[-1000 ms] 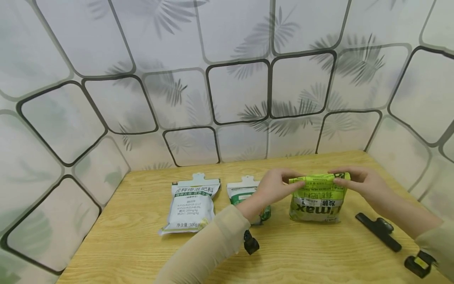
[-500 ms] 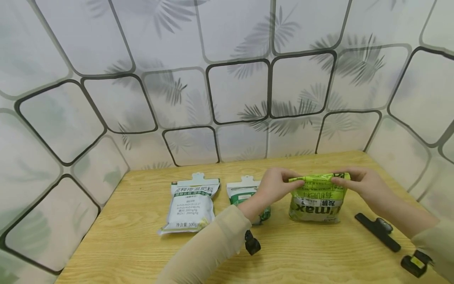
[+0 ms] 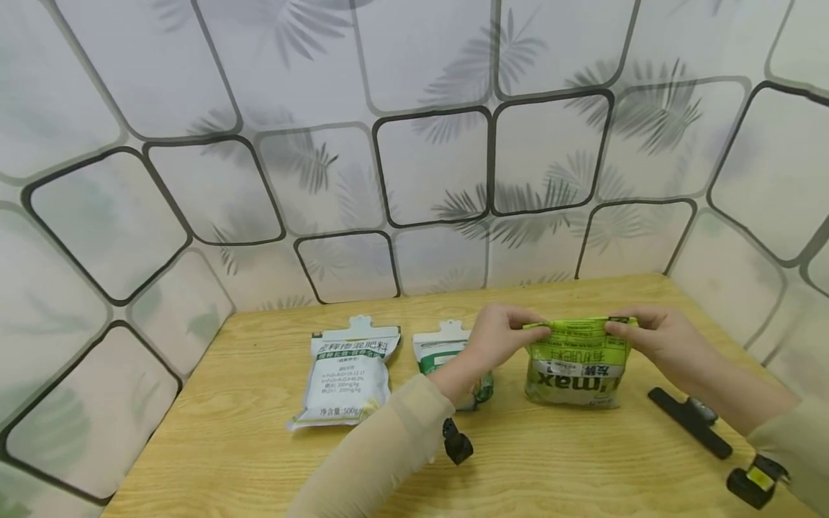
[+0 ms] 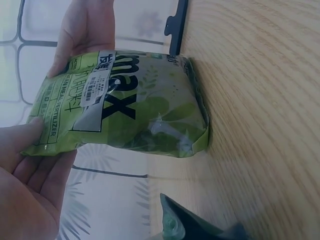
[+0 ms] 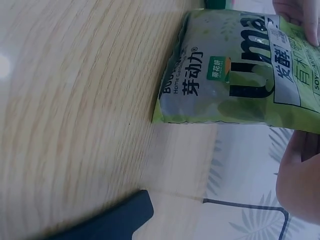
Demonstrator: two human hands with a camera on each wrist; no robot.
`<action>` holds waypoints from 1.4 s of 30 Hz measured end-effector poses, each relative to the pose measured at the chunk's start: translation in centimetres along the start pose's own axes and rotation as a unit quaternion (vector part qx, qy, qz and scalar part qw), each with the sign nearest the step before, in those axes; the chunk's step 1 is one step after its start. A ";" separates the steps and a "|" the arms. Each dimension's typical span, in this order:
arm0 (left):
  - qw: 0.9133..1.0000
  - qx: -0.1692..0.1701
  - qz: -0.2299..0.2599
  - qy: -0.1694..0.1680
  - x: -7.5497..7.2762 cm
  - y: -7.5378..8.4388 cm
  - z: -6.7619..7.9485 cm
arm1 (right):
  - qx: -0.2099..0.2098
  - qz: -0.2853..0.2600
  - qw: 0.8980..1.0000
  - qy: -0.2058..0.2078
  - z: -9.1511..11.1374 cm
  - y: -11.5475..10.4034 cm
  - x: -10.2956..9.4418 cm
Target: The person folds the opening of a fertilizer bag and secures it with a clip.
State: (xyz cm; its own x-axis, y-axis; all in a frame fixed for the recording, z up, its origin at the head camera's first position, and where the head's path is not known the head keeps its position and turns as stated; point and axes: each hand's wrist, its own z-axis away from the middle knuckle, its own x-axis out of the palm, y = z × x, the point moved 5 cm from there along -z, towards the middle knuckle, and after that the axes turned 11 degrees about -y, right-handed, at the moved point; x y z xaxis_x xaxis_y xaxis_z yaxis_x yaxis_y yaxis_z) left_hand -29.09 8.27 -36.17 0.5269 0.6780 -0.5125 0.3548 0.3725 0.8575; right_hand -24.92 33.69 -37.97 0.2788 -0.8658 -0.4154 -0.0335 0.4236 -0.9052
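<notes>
A green fertilizer bag (image 3: 576,367) with black lettering, printed upside down to the head view, stands at the right of the table. At its top left corner my left hand (image 3: 501,334) pinches the edge, thumb in front and fingers behind. My right hand (image 3: 657,337) pinches the top right corner the same way. In the left wrist view the bag (image 4: 145,105) has its lower end close to or on the wood. A black clip (image 3: 689,423) lies on the table below my right forearm.
A white fertilizer bag (image 3: 350,378) with a pale clip (image 3: 360,329) on top lies at the left. Between it and the green bag is a smaller green-and-white bag (image 3: 430,352), also clipped, partly behind my left arm. A patterned wall covering (image 3: 434,169) rises behind the wooden table (image 3: 214,432).
The green bag and both hands have shifted very slightly left. My right wrist has also moved a little left. Both hands keep their hold on the bag's top edge.
</notes>
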 end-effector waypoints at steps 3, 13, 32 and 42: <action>1.000 0.003 -0.002 -0.002 -0.3 -0.2 0.1 | -0.002 -0.016 1.000 0.001 -0.2 -0.1 0.2; 1.000 -0.005 -0.013 0.003 -0.9 -0.4 0.0 | -0.005 -0.038 0.999 0.006 -0.4 0.1 -0.1; 1.000 0.017 -0.011 0.004 -0.9 -0.3 0.5 | -0.001 -0.017 1.000 0.011 -0.1 0.2 -1.0; 1.000 0.018 -0.010 0.008 -0.8 -0.2 0.5 | -0.071 -0.084 0.994 -0.020 0.4 0.3 -1.3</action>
State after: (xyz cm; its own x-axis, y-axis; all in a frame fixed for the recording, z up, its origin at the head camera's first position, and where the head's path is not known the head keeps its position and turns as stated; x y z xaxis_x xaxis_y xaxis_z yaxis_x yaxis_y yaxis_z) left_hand -29.18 7.31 -35.98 0.5073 0.6808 -0.5283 0.3922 0.3635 0.8450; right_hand -24.89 35.03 -37.63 0.3289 -0.9087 -0.2570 -0.1178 0.2306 -0.9659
